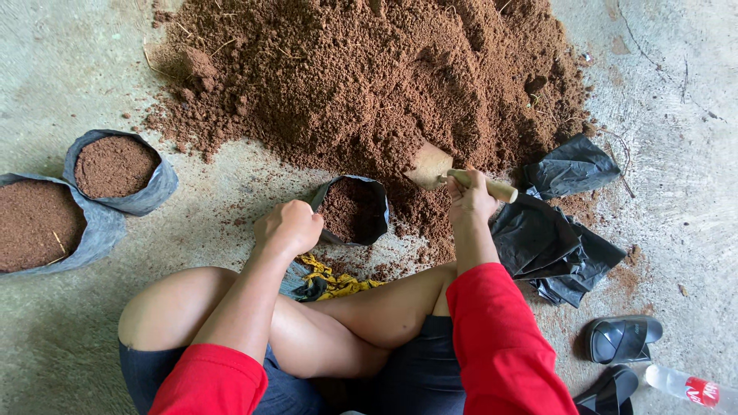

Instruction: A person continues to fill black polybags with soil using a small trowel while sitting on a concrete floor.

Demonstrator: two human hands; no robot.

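Left hand (290,224) closed on rim of half-filled bag (354,209), set on floor just before soil heap (369,77). Right hand (470,196) clamped on trowel (453,175), blade in soil. Could slump if rim slips, spilling soil; could miss narrow mouth.

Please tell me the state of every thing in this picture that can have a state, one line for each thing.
Left hand: closed, holding the bag rim.
Right hand: gripping the trowel handle.
Trowel: blade resting on the soil pile.
Small black bag: open, upright, partly filled.
Two grey bags: open, filled with soil.
Soil pile: loose, heaped on the floor.
Empty black bags: flat, crumpled.
Sandals: off, lying on the floor.
Bottle: lying down.
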